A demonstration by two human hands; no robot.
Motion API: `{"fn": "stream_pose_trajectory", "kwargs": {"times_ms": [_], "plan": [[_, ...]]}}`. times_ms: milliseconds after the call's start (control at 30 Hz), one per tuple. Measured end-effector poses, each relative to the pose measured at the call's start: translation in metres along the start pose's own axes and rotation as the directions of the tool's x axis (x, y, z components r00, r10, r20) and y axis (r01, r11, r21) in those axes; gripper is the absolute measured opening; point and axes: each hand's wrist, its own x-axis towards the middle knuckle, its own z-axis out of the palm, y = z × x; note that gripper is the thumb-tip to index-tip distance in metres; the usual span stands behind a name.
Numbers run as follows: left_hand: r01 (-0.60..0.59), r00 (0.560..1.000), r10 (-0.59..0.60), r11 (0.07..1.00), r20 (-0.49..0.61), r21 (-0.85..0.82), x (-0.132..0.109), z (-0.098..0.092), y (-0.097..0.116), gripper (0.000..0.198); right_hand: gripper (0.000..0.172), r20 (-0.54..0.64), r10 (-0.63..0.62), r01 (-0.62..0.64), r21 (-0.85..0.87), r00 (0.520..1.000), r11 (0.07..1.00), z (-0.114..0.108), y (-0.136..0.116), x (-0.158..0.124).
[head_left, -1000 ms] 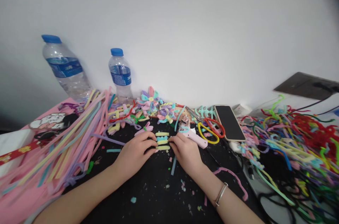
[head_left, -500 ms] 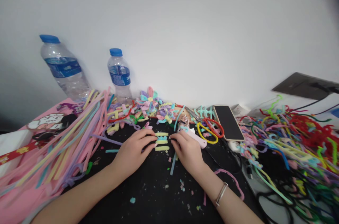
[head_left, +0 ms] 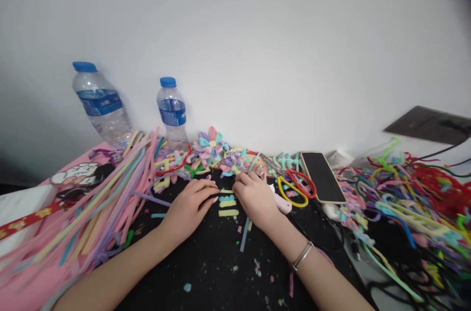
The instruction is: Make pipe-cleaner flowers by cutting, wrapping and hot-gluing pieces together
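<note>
In the head view a short piece of yellow pipe cleaner [head_left: 226, 192] spans the gap between my two hands. My left hand [head_left: 189, 206] has its fingertips closed at the left end of it, with the thumb lower down. At the right end, my right hand [head_left: 256, 199] has curled fingers that partly hide the tip. Just below lies a small blue looped piece [head_left: 226, 198], with a second yellow piece [head_left: 227, 203] and a third yellow piece [head_left: 228, 213] under it on the black tabletop [head_left: 213, 262]. A blue-grey strip [head_left: 244, 237] lies beneath my right hand.
Scissors [head_left: 293, 191] and a phone [head_left: 324, 177] lie to the right, beside tangled pipe cleaners [head_left: 408, 203] and cables. Long pastel pipe cleaners [head_left: 106, 193] cover the left side. Two bottles [head_left: 103, 107] [head_left: 172, 112] stand by the wall, near pipe-cleaner flowers [head_left: 210, 143].
The view has shifted, so the scene sits slightly lower and further right. My right hand's fingers have curled in more around the right end of the upper yellow piece.
</note>
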Motion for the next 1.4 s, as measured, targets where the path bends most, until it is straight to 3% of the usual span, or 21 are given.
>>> {"fn": "stream_pose_trajectory", "kwargs": {"times_ms": [167,367,533,867,1100,1233,1400], "plan": [[0.041,0.999,-0.042,0.999,-0.019,-0.011,0.0,0.0,-0.002,0.022,0.015,-0.091,0.007,0.001,0.089,0.996,0.996,-0.004,0.001,-0.007],[0.057,0.998,-0.058,0.996,-0.009,-0.065,0.001,-0.003,0.0,0.019,0.027,-0.219,-0.162,0.189,0.11,0.962,0.976,-0.01,-0.005,-0.012],[0.061,0.998,-0.06,0.994,0.012,-0.095,0.0,-0.004,0.003,0.017,0.028,-0.31,-0.205,0.242,0.087,0.928,0.966,-0.008,-0.005,-0.015],[0.0,1.0,-0.002,0.991,-0.013,-0.132,-0.003,-0.001,0.0,0.022,0.02,-0.289,-0.179,0.236,0.179,0.941,0.955,-0.003,-0.007,-0.015],[-0.107,0.993,0.111,0.99,0.044,-0.092,-0.004,-0.001,0.002,0.028,0.017,-0.151,-0.234,0.254,0.127,0.96,0.959,-0.006,-0.007,-0.014],[-0.155,0.981,0.16,0.986,0.106,-0.056,-0.003,-0.004,0.003,0.032,0.017,0.005,-0.274,0.27,0.147,0.962,0.952,-0.019,-0.005,-0.011],[-0.297,0.927,0.306,0.952,0.218,-0.072,-0.004,-0.004,0.007,0.035,0.014,0.191,-0.331,0.291,0.21,0.924,0.933,-0.035,-0.009,-0.01]]}}
